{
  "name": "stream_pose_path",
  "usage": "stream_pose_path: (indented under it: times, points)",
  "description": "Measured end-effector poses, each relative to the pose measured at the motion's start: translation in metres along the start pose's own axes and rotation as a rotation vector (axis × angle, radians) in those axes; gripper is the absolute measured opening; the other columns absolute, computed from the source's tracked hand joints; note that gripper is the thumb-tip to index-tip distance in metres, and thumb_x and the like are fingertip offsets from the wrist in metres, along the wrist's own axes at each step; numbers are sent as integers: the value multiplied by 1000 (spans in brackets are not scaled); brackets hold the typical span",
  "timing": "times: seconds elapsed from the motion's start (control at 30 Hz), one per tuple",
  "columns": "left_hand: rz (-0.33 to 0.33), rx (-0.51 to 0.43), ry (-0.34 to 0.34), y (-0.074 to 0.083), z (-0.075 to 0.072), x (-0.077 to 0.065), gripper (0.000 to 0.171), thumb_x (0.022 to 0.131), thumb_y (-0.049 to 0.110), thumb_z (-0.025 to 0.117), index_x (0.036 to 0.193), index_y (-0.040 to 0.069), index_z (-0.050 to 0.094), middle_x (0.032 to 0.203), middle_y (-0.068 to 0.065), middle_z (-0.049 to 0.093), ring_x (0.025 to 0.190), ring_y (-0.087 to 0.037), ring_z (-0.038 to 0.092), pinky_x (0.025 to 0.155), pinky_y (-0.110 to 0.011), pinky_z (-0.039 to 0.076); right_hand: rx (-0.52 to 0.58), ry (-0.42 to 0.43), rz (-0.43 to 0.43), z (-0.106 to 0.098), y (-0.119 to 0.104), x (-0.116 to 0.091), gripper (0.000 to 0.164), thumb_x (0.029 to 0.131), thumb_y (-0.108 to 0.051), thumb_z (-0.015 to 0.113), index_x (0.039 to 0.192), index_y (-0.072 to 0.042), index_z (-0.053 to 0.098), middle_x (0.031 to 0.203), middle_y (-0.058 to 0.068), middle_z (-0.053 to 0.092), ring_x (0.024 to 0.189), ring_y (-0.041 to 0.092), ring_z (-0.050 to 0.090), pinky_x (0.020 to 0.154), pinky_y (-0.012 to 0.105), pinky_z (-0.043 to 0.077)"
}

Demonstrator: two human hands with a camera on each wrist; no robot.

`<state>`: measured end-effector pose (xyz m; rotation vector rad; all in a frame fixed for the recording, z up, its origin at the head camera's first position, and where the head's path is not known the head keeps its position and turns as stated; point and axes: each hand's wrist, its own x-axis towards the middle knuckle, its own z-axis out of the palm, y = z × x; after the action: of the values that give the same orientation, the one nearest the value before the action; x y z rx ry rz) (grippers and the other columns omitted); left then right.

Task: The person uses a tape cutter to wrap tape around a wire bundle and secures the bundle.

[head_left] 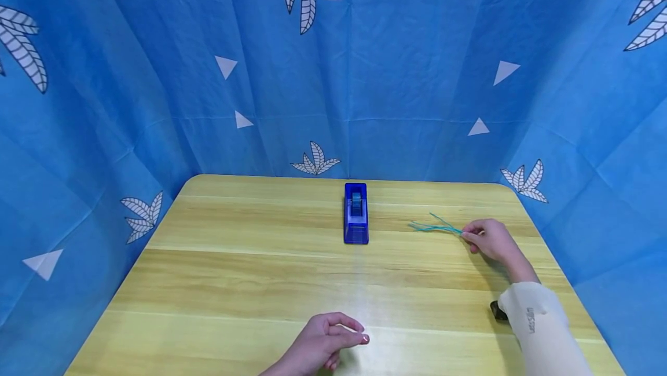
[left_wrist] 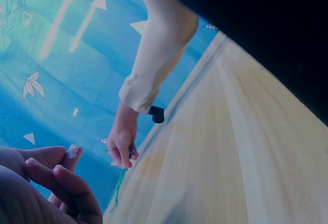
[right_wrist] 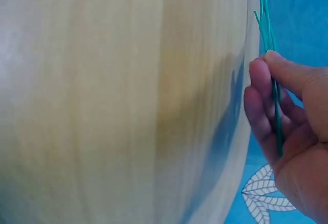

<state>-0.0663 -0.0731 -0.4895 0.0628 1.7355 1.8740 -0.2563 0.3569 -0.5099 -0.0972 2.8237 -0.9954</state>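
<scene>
My right hand (head_left: 490, 240) pinches a bundle of thin green strands (head_left: 435, 227) between thumb and fingers above the right side of the table. In the right wrist view, the strands (right_wrist: 264, 24) fan out past the fingertips, and their other ends run down along the palm of the hand (right_wrist: 297, 116). Low in the head view, my left hand (head_left: 325, 341) is raised with loosely bent fingers, thumb and forefinger slightly apart. A small pale, shiny spot (left_wrist: 74, 150) shows at a left fingertip; whether it is a nail or a scrap of something, I cannot tell.
A blue tape dispenser (head_left: 356, 234) with a roll in it stands at the back middle of the wooden table (head_left: 234, 283). Blue patterned cloth (head_left: 406, 75) hangs behind the table and along both sides. A black device (head_left: 498, 311) sits at the right sleeve (head_left: 542, 324).
</scene>
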Motion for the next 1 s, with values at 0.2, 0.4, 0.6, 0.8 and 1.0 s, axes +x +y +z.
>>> stream_pose_path:
  times: [0.2, 0.4, 0.6, 0.8, 1.0]
  points:
    - [18, -2, -12, 0, 0, -1, 32, 94, 17, 75, 115, -6, 67, 104, -16, 79, 43, -2, 39, 46, -16, 37, 118, 2, 72, 1, 2, -1, 25, 100, -13, 70, 112, 8, 74, 79, 10, 73, 66, 15, 68, 59, 28, 57]
    - [27, 1, -17, 0, 0, -1, 31, 94, 17, 75, 114, -5, 68, 104, -17, 79, 43, -1, 40, 45, -15, 37, 112, -3, 68, 2, 3, -2, 22, 101, -9, 68, 111, 9, 73, 77, 7, 72, 66, 16, 66, 58, 29, 57]
    - [30, 15, -12, 0, 1, -2, 29, 94, 18, 75, 113, -3, 69, 102, -16, 79, 43, -1, 41, 46, -16, 38, 65, 15, 48, 0, -1, -4, 24, 103, -16, 66, 112, 5, 74, 76, 5, 72, 69, 18, 67, 61, 29, 53]
    - [33, 2, -20, -1, 2, -1, 26, 94, 18, 75, 112, -1, 69, 108, -20, 78, 43, -1, 41, 46, -16, 37, 80, 27, 17, -5, -17, -7, 28, 104, -19, 65, 114, 6, 73, 84, 11, 76, 73, 18, 70, 67, 33, 57]
    - [32, -19, -21, -1, 3, 0, 27, 93, 18, 76, 111, -1, 69, 105, -17, 79, 43, 0, 40, 46, -16, 37, 86, 40, -6, -2, -35, -12, 26, 103, -15, 66, 114, 6, 73, 93, 18, 77, 75, 21, 73, 72, 39, 61]
